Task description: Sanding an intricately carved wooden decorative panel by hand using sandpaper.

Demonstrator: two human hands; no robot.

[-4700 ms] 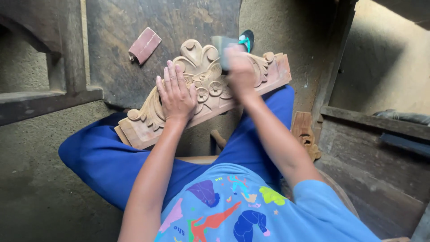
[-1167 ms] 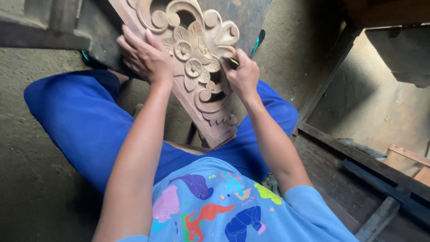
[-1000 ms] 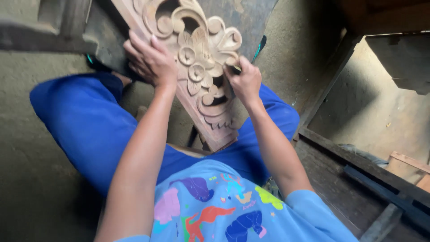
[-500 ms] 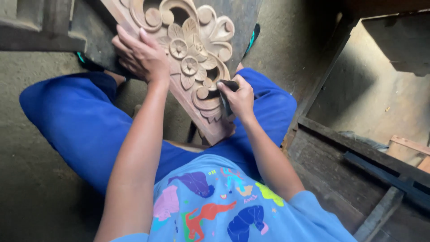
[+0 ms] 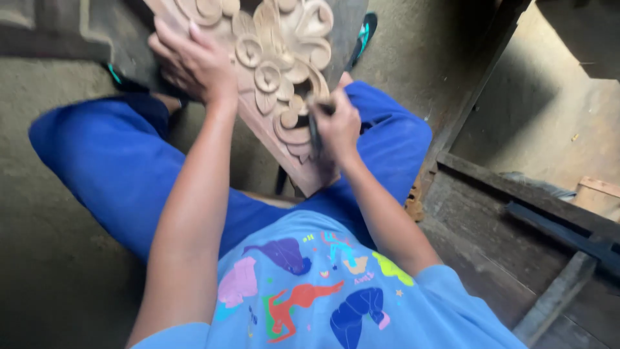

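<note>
A carved wooden panel (image 5: 271, 71) with flowers and scrolls stands tilted between my knees, its lower end near my lap. My left hand (image 5: 194, 61) grips its left edge near the top. My right hand (image 5: 336, 126) is closed on a dark folded piece of sandpaper (image 5: 314, 132) and presses it against the scrollwork on the panel's right side. The image is blurred by motion.
I sit in blue trousers (image 5: 110, 168) on a concrete floor (image 5: 45, 284). A dark wooden board (image 5: 349, 26) lies behind the panel. Dark wooden beams (image 5: 516, 194) and a frame run along the right side. A sandalled foot (image 5: 365, 29) shows at the top.
The panel has been turned from lying across my lap to standing on end. In the last second my right hand slid down the right-side scrolls with the sandpaper.
</note>
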